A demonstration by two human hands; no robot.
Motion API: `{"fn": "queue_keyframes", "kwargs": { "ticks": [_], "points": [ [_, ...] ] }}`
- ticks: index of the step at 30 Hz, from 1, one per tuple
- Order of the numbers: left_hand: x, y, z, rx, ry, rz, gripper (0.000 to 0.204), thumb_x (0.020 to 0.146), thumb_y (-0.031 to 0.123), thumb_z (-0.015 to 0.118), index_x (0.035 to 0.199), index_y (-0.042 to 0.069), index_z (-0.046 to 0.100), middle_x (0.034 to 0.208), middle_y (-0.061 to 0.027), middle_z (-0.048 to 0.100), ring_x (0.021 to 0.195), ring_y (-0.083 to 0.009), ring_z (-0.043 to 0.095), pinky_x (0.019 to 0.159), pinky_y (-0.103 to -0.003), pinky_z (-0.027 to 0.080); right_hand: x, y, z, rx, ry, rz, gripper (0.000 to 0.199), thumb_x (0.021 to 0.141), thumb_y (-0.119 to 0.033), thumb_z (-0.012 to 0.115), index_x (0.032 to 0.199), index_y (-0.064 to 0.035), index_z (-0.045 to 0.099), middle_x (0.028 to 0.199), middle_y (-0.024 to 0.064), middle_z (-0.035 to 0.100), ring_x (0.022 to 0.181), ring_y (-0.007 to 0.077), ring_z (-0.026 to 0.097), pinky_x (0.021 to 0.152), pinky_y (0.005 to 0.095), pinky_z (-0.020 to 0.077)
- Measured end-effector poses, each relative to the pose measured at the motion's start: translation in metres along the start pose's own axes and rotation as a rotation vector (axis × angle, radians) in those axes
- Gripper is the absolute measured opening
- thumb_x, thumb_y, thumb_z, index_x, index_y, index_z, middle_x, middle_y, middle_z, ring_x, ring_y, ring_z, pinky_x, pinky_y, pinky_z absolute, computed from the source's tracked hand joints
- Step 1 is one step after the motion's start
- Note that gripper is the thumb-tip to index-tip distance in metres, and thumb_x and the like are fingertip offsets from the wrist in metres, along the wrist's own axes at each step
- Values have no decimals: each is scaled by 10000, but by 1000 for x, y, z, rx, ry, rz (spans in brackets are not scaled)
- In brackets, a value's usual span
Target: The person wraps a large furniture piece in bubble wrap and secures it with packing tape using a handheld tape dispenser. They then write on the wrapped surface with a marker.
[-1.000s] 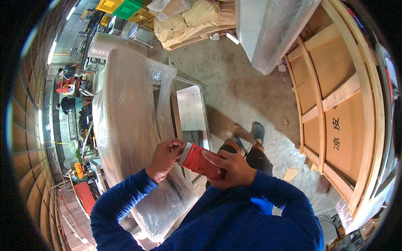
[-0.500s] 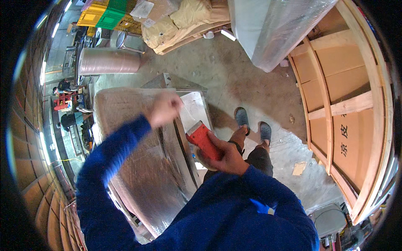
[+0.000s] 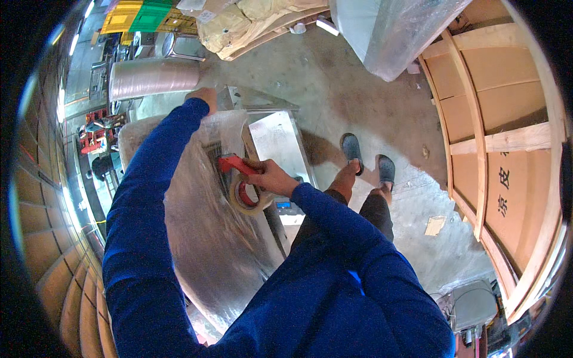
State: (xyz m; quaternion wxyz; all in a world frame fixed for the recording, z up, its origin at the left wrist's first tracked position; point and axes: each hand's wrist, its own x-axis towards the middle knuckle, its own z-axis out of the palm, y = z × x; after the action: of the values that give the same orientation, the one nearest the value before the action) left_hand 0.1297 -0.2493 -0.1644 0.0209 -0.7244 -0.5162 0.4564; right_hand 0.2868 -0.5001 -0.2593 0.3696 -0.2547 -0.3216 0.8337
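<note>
The right hand (image 3: 270,176) was clamped on the red tape dispenser (image 3: 240,179), its roll of tape (image 3: 248,197) hanging just below the fingers and pressed against the plastic-wrapped metal cabinet (image 3: 209,238). Far beyond that grip, the left hand (image 3: 205,97) reached out and lay on the cabinet's far top edge; whether its fingers were closed, I could not tell. To the right of the dispenser stood the person's grey shoes (image 3: 365,160) on the concrete floor (image 3: 358,89).

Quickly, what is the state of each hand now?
Left hand: pressing on the far end of the plastic-wrapped metal unit; grip unclear.
Right hand: closed on the red tape dispenser.
</note>
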Motion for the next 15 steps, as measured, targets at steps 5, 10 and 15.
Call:
{"fn": "queue_keyframes", "kwargs": {
  "ticks": [5, 10, 15],
  "points": [
    [-59, 46, 6, 144, -4, 134, 425, 886, 241, 534, 1253, 27, 536, 1174, -212, 648, 1074, -375, 634, 914, -575, 474, 3, 8, -11, -90, 31, -54, 484, 864, -229, 713, 1263, 33, 631, 822, 14, 645, 699, 90, 550, 593, 284, 469],
    [-114, 71, 41, 463, 182, 76, 579, 946, 318, 492, 1444, 32, 415, 1504, -139, 422, 1379, -309, 393, 1139, -541, 273, -71, 53, -1, -19, -64, 39, 393, 848, -270, 744, 1055, 58, 686, 776, 64, 677, 621, 110, 582, 547, 305, 499],
    [-194, 114, 108, 421, 40, 215, 668, 881, 423, 559, 1405, 16, 481, 1506, -134, 424, 1438, -296, 308, 1211, -540, 126, -168, 129, 38, -35, -195, 176, 544, 826, -254, 791, 1260, 26, 622, 871, 70, 707, 663, 116, 623, 602, 289, 522]
  ]
}}
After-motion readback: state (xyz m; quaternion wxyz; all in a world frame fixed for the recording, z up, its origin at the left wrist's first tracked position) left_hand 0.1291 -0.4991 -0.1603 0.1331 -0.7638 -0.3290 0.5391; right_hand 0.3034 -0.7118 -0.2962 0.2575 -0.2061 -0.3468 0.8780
